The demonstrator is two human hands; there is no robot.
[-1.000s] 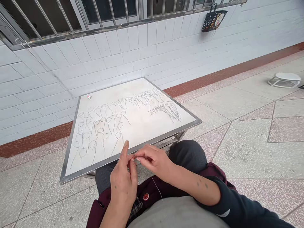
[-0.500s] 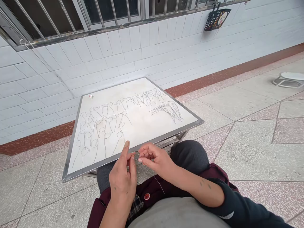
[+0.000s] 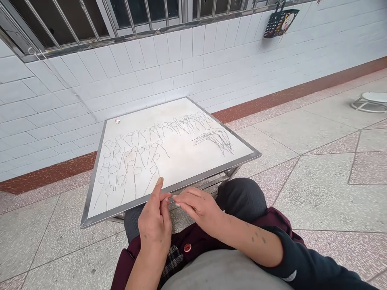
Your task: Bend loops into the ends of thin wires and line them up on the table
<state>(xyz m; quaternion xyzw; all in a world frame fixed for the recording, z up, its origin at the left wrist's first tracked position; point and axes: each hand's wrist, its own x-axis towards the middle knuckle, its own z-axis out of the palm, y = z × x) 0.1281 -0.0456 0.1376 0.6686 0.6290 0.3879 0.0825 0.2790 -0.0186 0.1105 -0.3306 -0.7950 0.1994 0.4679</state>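
Note:
Just off the near edge of the table, my left hand pinches a thin wire between thumb and finger, its index finger pointing up. My right hand meets it fingertip to fingertip, its fingers closed at the same wire. The wire itself is almost wholly hidden by the fingers. Several wires with a round loop at one end and a long tail lie in rows across the left and middle of the white table. A loose bunch of plain, slightly curved wires lies on the table's right side.
A tiny white and red object sits in the table's far left corner. Behind the table stands a white tiled wall with a barred window. A dark patterned bag hangs there. At right is a white stool.
My right hand has turned more palm-down, its fingers drawn together against the left fingertips. The small wire loop and the tail over my lap, seen before, no longer show.

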